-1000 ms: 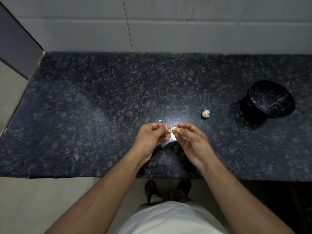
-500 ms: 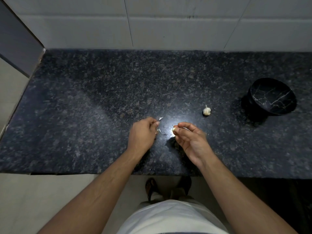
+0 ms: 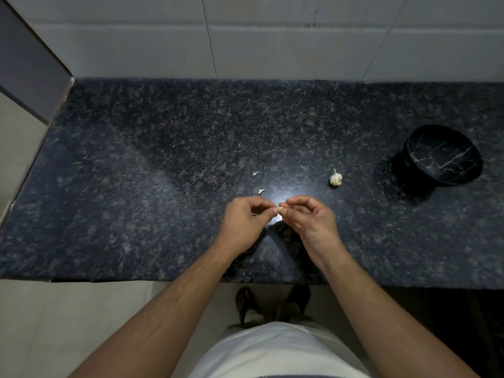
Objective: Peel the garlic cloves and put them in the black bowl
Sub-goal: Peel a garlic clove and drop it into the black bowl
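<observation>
A small pale garlic clove (image 3: 281,210) is pinched between the fingertips of my left hand (image 3: 245,223) and my right hand (image 3: 313,222), just above the dark granite counter (image 3: 136,200). Most of the clove is hidden by the fingers. A garlic bulb piece (image 3: 336,178) lies on the counter to the right of my hands. The black bowl (image 3: 443,156) with white veins stands at the far right; nothing shows inside it.
Two scraps of garlic skin (image 3: 255,173) (image 3: 261,191) lie on the counter just beyond my hands. A white tiled wall (image 3: 272,36) backs the counter. The counter's front edge runs below my wrists, with the floor and my feet under it.
My left hand moved away to the left and dropped a scrap of skin on the counter, then came back to the clove held by my right hand.
</observation>
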